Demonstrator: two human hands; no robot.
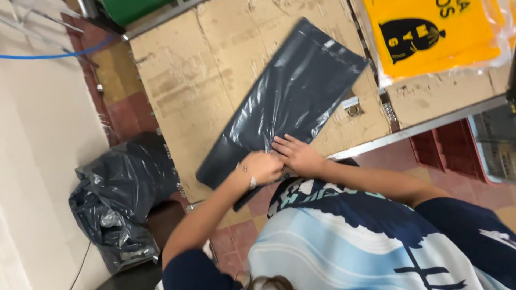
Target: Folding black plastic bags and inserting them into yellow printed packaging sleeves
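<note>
Both hands press on the near end of a dark grey plastic mailer bag (290,102): left hand (262,167) curled, pinching its edge, right hand (296,154) flat with fingers spread. It looks like sealing or folding that end; next calls for firm smoothing. Bag lies slantwise on the cardboard-covered worktop (188,80); a black rubbish sack (121,198) sits left of it.

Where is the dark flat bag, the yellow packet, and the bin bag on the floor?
dark flat bag (295,91), head view, shiny middle of it.
yellow packet (430,48), head view, its yellow face.
bin bag (123,188), head view, crumpled top.
</note>
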